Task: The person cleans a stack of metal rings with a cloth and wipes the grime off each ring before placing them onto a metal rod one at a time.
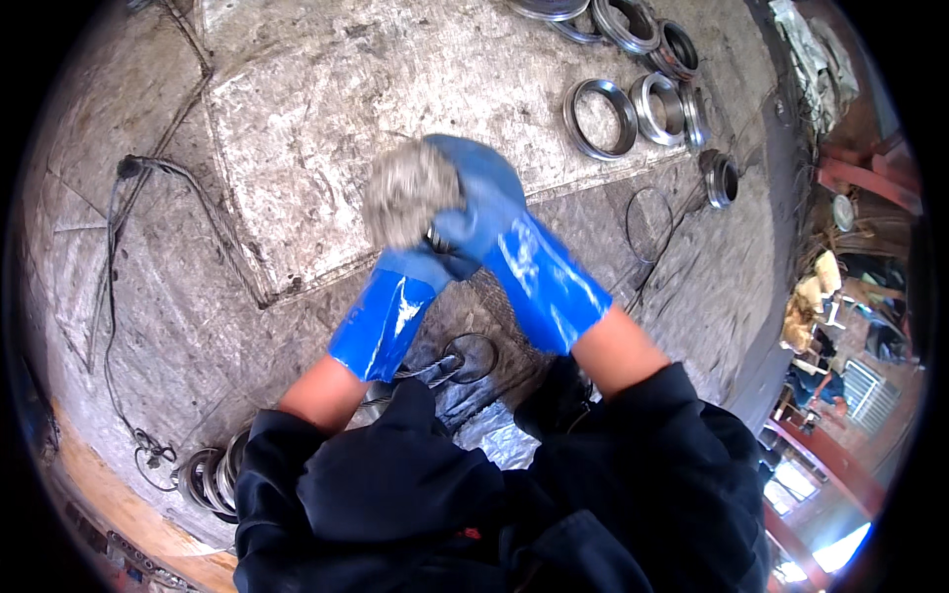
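Observation:
Both my hands wear blue rubber gloves and meet over the middle of the floor covering. My right hand (pixel 481 198) is closed on a crumpled grey rag (pixel 409 193), which bulges out on its left side and is blurred by motion. Just below it, my left hand (pixel 420 269) is bent in close against the rag's underside, its fingers mostly hidden. A small dark, shiny edge (pixel 435 238) shows between the two gloves; what it belongs to is too covered to tell.
Several metal rings (pixel 600 120) lie at the upper right, with a smaller ring (pixel 723 179) nearer. More rings (pixel 206 482) stand at the lower left. A dark cable (pixel 112 296) runs down the left. A thin wire loop (pixel 649 225) lies at the right. Red beams (pixel 830 460) stand beyond.

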Tool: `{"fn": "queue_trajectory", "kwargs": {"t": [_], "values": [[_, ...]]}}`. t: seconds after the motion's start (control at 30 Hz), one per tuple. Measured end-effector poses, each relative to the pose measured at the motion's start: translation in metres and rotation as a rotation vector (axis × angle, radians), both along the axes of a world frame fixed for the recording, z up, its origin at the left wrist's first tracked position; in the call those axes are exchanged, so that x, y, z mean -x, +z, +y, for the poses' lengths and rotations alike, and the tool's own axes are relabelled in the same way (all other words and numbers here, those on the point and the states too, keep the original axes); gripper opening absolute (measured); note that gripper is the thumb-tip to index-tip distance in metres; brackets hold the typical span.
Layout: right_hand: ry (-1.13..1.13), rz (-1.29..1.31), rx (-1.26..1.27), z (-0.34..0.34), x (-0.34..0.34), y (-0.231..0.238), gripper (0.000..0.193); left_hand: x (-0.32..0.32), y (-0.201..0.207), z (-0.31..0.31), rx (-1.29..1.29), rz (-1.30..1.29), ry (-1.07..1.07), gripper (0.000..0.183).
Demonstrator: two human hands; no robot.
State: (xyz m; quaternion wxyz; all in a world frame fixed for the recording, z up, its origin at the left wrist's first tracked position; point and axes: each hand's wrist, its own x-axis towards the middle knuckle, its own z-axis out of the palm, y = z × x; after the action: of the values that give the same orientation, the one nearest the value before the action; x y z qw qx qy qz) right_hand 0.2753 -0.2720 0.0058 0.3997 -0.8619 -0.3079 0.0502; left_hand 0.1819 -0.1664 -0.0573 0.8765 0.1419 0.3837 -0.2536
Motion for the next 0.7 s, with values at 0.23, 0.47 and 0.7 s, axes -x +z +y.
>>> {"fn": "queue_trajectory", "kwargs": {"t": [0.23, 0.47, 0.7], "values": [[-0.379, 1.149, -0.028, -0.011, -0.058, -0.002, 0.058, 0.013, -0.002, 0.029, -0.345, -0.343, -0.475, 0.027], [-0.514, 1.301, -0.26, -0.102, -0.025, -0.006, 0.084, -0.022, 0.075, 0.071, -0.691, -0.209, -0.781, 0.049], [-0.344, 0.397, 0.48, -0.102, 0.024, -0.01, 0.083, -0.016, 0.022, 0.103, -0.444, -0.243, -0.214, 0.036]]}}
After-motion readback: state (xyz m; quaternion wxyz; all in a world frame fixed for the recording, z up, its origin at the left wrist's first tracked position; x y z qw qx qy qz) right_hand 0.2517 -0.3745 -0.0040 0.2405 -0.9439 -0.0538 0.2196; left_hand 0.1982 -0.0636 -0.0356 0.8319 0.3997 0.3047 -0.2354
